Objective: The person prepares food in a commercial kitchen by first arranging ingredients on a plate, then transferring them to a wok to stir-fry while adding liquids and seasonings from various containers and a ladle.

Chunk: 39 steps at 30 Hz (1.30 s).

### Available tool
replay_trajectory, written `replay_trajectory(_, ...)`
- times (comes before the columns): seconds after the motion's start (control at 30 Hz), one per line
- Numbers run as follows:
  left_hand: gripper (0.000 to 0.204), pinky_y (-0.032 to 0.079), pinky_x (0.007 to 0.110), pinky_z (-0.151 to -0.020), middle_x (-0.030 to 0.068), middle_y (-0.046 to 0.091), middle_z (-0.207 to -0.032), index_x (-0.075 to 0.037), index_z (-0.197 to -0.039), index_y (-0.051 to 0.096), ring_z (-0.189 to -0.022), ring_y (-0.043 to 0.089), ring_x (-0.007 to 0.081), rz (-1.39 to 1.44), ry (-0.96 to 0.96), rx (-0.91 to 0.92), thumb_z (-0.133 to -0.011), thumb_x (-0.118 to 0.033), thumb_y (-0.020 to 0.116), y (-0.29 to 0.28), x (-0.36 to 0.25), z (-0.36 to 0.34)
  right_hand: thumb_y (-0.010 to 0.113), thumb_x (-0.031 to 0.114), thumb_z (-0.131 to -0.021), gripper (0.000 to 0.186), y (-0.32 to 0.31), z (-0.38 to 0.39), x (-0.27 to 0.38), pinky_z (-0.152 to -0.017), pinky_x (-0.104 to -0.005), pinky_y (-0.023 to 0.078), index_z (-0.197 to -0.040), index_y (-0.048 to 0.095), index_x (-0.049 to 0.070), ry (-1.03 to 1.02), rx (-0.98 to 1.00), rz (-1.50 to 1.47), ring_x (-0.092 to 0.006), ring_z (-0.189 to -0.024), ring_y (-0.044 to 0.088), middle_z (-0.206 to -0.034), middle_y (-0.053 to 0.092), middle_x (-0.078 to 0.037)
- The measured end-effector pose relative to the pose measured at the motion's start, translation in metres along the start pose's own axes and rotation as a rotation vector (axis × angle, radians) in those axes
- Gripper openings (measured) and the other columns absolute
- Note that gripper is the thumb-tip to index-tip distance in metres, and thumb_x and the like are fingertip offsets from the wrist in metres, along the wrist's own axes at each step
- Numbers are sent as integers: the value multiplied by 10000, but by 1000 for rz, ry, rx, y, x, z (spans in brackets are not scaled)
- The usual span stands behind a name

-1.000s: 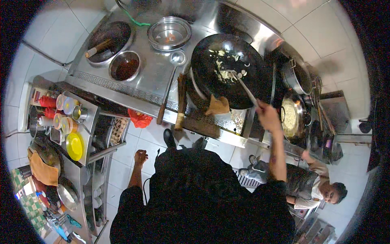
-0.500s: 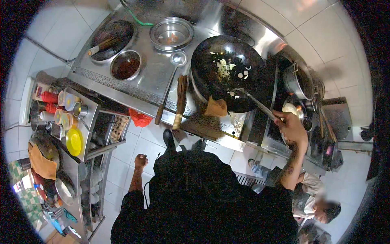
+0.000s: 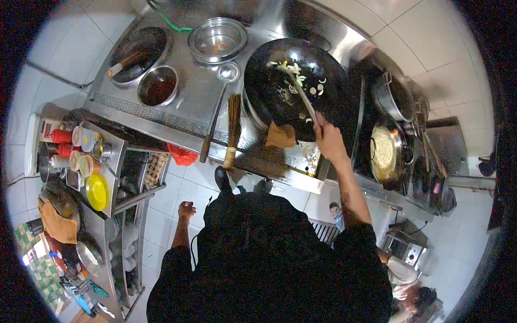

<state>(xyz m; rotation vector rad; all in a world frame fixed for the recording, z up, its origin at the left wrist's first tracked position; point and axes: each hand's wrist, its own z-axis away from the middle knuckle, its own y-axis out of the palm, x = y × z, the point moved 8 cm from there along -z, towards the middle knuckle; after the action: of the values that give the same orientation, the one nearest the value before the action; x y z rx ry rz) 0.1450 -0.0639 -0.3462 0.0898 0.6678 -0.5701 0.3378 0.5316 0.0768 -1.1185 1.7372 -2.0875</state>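
My right hand (image 3: pixel 329 139) is closed round the handle of a long spatula (image 3: pixel 305 99). The spatula's far end is in the black wok (image 3: pixel 264 99), among pale sliced pieces of food (image 3: pixel 291 70) that look like garlic or onion. A folded tan cloth (image 3: pixel 280 135) lies at the wok's near rim, left of my right hand. My left hand (image 3: pixel 186 210) hangs low beside my body over the floor, its fingers loosely curled, with nothing seen in it.
Left of the wok are a bamboo brush (image 3: pixel 233 124), a ladle (image 3: pixel 228 72), a steel basin (image 3: pixel 218 40) and a bowl of dark red sauce (image 3: pixel 157 86). A second pan (image 3: pixel 385 153) stands to the right. A seasoning shelf (image 3: pixel 121 177) is at left. Another person (image 3: pixel 404 280) is at lower right.
My right hand has moved left and over the wok, carrying the spatula's end farther in among the food. The pan at right shows more fully. The other person has shifted lower in view.
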Motion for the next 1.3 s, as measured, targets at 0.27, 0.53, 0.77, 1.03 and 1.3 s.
replay_trajectory(0.27,208,442,292,-398,103,636,-663,-58,-968,567,-473,570,159,61,-12,-12,-896,-217,681,6,-14,10,607,133,-943,385,-117,15,-42,-681,-339,477,-1325,602,86,-13,270,98,-204,-727,621,-909,649,-150)
replay_trajectory(0.53,228,471,301,-415,112,653,-684,-39,-1002,569,-497,590,170,17,-32,30,-894,-211,670,3,21,0,613,171,-947,365,-147,16,-25,-548,-323,437,-1305,612,100,-189,322,271,-170,-566,552,-622,581,-91)
replay_trajectory(0.77,230,451,290,-415,60,597,-648,-48,-914,551,-496,580,160,111,65,-18,-892,-234,686,4,11,-14,592,158,-962,372,-158,44,-9,-513,-297,433,-1328,591,91,348,592,112,-96,-533,510,-640,571,-80)
replay_trajectory(1.03,159,392,317,-413,65,571,-640,-79,-852,528,-486,472,172,436,-254,260,-898,-228,557,31,34,1,543,173,-950,365,-22,16,-14,-741,-538,520,-1300,592,79,113,198,-97,-477,-814,643,-904,661,-291)
replay_trajectory(1.3,58,449,289,-406,99,613,-678,-66,-924,568,-514,587,180,676,-74,162,-913,-105,610,7,41,-1,560,168,-951,441,0,-14,5,-785,-515,508,-1373,518,47,4,52,-33,-486,-917,618,-975,622,-332)
